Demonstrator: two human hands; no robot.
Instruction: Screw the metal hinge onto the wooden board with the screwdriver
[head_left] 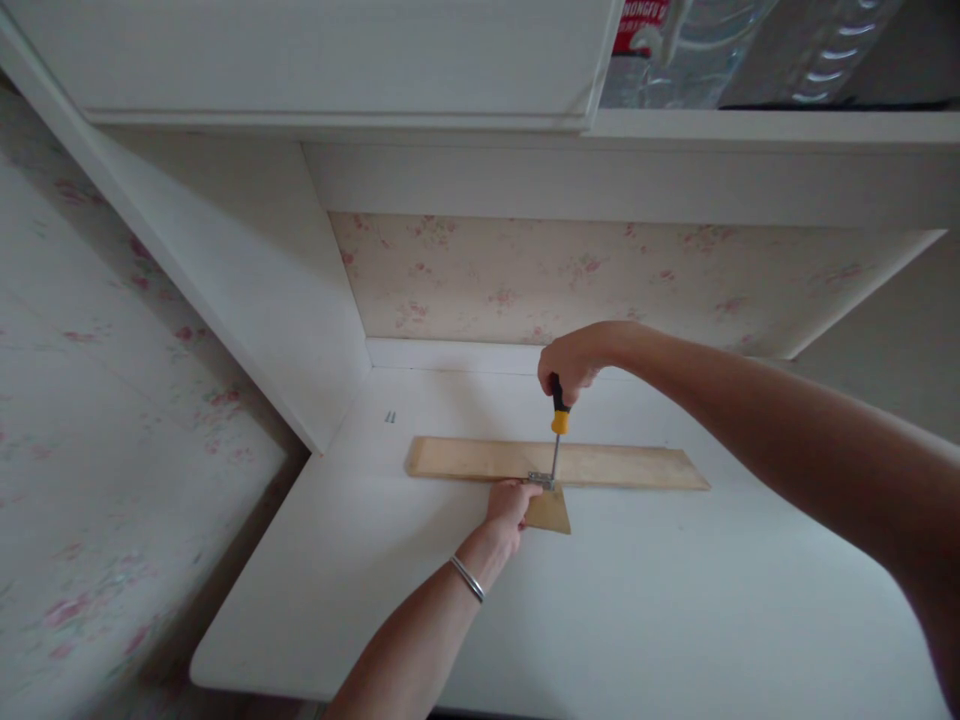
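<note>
Small metal bracket (541,481) is seated at the joint where a short wood piece (550,510) meets the long wood strip (559,463), mid-desk. Step in hand, as judged: a screw is being driven into the bracket (screw head itself too small to be made out).

Screwdriver (557,425) is held upright, tip on the bracket, black-and-yellow handle clenched in the right hand (568,362) at 12 o'clock of the joint. Left hand (512,503) is pressed at 9 o'clock of the bracket, fingers closed on the short piece and steadying it.

Next move likely calls for straight downward pressure, shaft kept vertical, wood kept from sliding.

Materials: pale unfinished wood, flat and thin, long strip with angled ends; bracket bright metal; desk top (675,620) smooth matte white laminate. Two loose screws (389,416) lie at 10 o'clock, well apart. A silver bangle (468,578) is worn on the left wrist. Floral wallpaper (570,270) behind, white shelf (750,128) above.
</note>
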